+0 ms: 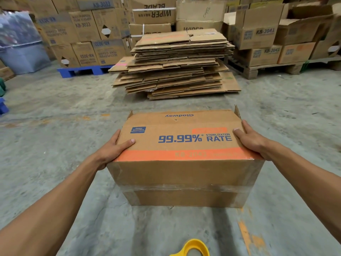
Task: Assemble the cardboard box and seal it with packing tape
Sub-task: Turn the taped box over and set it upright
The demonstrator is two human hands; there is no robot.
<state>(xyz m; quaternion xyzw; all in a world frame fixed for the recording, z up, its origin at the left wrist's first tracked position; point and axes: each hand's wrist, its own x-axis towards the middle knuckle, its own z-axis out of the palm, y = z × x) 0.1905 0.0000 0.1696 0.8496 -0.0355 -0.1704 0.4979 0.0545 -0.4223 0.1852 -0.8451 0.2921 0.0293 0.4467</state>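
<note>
Head view is showing a brown corrugated cardboard box (184, 157) printed with blue "99.99% STERILIZATION RATE" lettering and an orange band, sitting on the grey concrete floor (55, 135) in the near middle of the scene. Its printed panel is facing up, and its near side is showing two flaps meeting at a seam that is covered by a strip of clear packing tape (186, 187) running from left to right. At the far edge of the box, small flap corners are sticking up at the left and right. A person's left hand (114, 148) is gripping the left end of the box, with the thumb lying on the top panel and the fingers (117, 136) wrapping around the left side. The right hand (251, 139) is gripping the right end in the same way, thumb on top and fingers curling over the right edge. Both bare forearms are reaching in from the near corners. A yellow plastic tape dispenser (193, 247) is lying on the floor at the near edge, just short of the box and apart from it. Farther away, a tall pile of flattened brown cardboard sheets (175, 65) is resting on the floor, and stacked printed cartons (83, 34) are standing on a blue plastic pallet (81, 70) at the far left, with more on a wooden pallet (267, 69) at the far right.
</note>
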